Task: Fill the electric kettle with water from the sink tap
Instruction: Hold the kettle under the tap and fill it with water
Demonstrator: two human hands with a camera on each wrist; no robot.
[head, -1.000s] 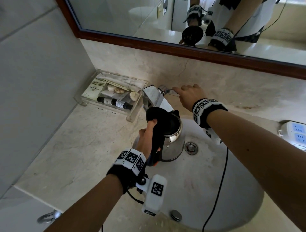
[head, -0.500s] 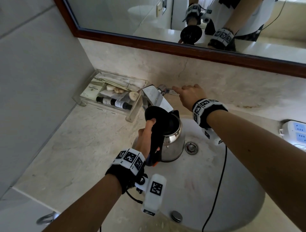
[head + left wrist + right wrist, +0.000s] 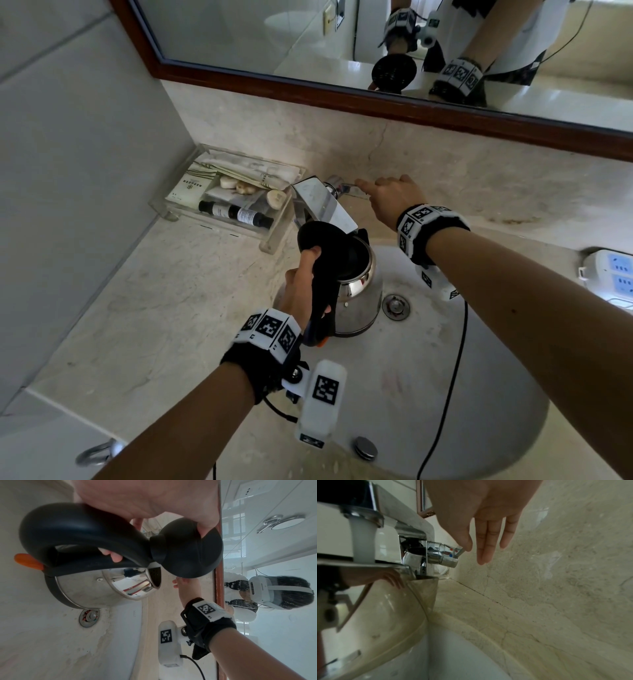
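A steel electric kettle [image 3: 356, 291] with a black handle hangs over the white sink [image 3: 445, 394]. Its black lid [image 3: 322, 240] stands open under the chrome tap spout [image 3: 322, 205]. My left hand [image 3: 299, 284] grips the handle, thumb up by the lid [image 3: 187, 553]. The right wrist view shows a white stream of water [image 3: 362, 543] falling from the spout [image 3: 393, 513] into the kettle [image 3: 376, 615]. My right hand [image 3: 387, 198] reaches behind the tap and pinches the thin tap lever [image 3: 347, 189]. There the thumb tip touches the lever [image 3: 459, 552] and the other fingers hang straight.
A clear tray [image 3: 233, 198] of toiletries stands left of the tap. A white power strip [image 3: 613, 277] lies at the right edge. A black cable [image 3: 455, 359] hangs across the basin near the drain [image 3: 395, 306]. The mirror [image 3: 342, 41] runs close above the marble backsplash.
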